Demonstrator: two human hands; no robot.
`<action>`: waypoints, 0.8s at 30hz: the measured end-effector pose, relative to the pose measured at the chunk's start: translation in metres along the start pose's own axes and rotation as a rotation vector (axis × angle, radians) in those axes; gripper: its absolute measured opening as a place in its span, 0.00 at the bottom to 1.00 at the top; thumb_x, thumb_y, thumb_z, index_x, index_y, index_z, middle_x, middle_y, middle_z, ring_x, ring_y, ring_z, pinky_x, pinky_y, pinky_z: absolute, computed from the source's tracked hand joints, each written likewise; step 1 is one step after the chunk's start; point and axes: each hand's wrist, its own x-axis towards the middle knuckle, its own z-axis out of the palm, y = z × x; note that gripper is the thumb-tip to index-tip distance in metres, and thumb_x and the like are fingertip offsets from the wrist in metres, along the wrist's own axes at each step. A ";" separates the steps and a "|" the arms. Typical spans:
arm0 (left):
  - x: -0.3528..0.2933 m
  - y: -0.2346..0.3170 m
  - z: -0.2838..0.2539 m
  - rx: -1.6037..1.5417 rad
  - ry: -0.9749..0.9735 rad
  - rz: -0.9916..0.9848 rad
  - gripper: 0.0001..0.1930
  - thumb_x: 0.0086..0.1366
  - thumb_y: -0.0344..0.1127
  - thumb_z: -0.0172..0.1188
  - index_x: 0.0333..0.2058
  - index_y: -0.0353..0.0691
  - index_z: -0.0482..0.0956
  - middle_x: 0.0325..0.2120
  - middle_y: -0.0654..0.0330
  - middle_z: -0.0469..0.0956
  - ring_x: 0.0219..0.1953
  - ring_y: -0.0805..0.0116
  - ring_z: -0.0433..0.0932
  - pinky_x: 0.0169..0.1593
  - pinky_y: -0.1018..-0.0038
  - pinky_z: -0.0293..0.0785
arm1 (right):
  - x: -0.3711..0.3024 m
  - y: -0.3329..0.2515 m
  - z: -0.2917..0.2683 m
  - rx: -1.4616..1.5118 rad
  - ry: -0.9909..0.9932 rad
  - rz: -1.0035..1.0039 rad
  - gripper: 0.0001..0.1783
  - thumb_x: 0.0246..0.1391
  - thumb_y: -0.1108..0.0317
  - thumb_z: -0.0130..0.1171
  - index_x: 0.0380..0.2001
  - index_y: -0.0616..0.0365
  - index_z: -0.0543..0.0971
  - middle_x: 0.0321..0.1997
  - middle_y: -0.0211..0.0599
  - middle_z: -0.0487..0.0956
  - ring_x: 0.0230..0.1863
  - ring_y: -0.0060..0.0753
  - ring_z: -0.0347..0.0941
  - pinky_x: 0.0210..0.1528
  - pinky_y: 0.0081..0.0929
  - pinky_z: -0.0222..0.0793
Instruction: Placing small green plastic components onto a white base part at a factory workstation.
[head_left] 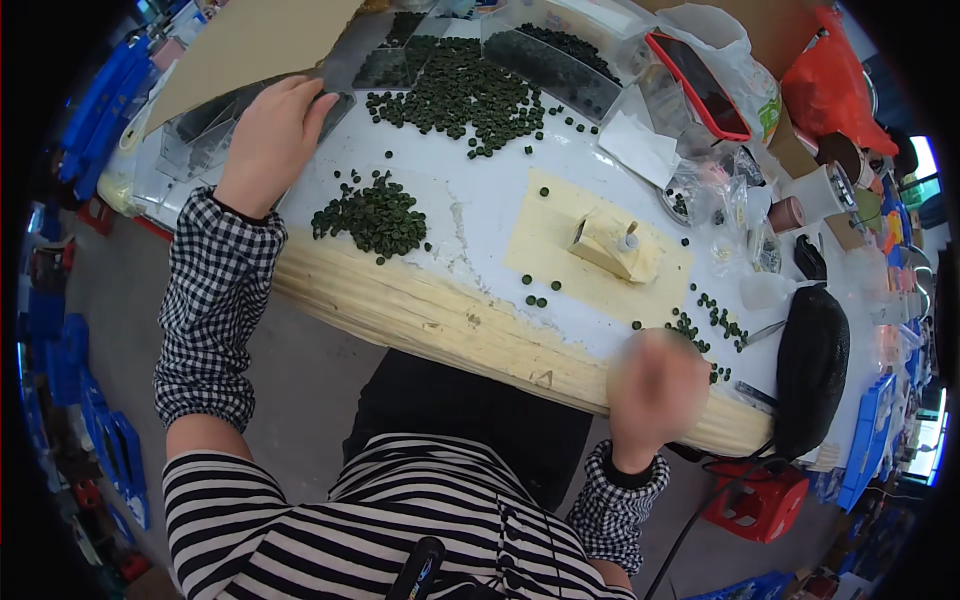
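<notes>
My left hand (268, 145) is at the back left, over clear plastic pieces (205, 122) beside a sheet of cardboard (245, 50). Its thumb stands apart from the bent fingers, and I see nothing held between them. My right hand (657, 388) is at the table's front edge on the right, next to scattered small dark green round pieces (722, 322). Blur covers its fingers, so any held thing is hidden. Between the hands, a small cream-coloured block fixture with a peg (615, 245) stands on a yellowish sheet (530, 225).
A small heap of green pieces (372, 217) lies near my left forearm, a larger spread (455, 95) behind it. Clear plastic bins (560, 80) stand at the back. On the right are a red-cased phone (700, 88), plastic bags (720, 40) and a long black wrapped object (812, 370).
</notes>
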 end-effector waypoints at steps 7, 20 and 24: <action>0.054 0.005 0.013 -0.377 -0.013 0.123 0.10 0.67 0.32 0.52 0.42 0.36 0.78 0.32 0.54 0.79 0.33 0.61 0.78 0.39 0.70 0.73 | -0.001 0.002 -0.001 -0.017 -0.002 -0.001 0.04 0.47 0.75 0.63 0.30 0.60 0.81 0.30 0.36 0.73 0.34 0.38 0.67 0.37 0.32 0.63; 0.230 -0.138 0.315 -0.203 -0.513 0.125 0.20 0.71 0.44 0.44 0.57 0.41 0.68 0.46 0.47 0.75 0.48 0.54 0.75 0.52 0.63 0.70 | 0.001 0.002 0.005 0.013 0.032 -0.031 0.04 0.45 0.76 0.64 0.28 0.61 0.81 0.28 0.36 0.73 0.31 0.38 0.66 0.34 0.32 0.62; 0.230 -0.156 0.316 -0.024 -0.424 0.375 0.23 0.71 0.46 0.42 0.58 0.38 0.65 0.48 0.45 0.74 0.49 0.46 0.73 0.55 0.59 0.69 | 0.002 0.000 0.003 0.023 0.034 -0.025 0.04 0.45 0.76 0.64 0.28 0.61 0.81 0.27 0.36 0.72 0.30 0.37 0.67 0.34 0.32 0.62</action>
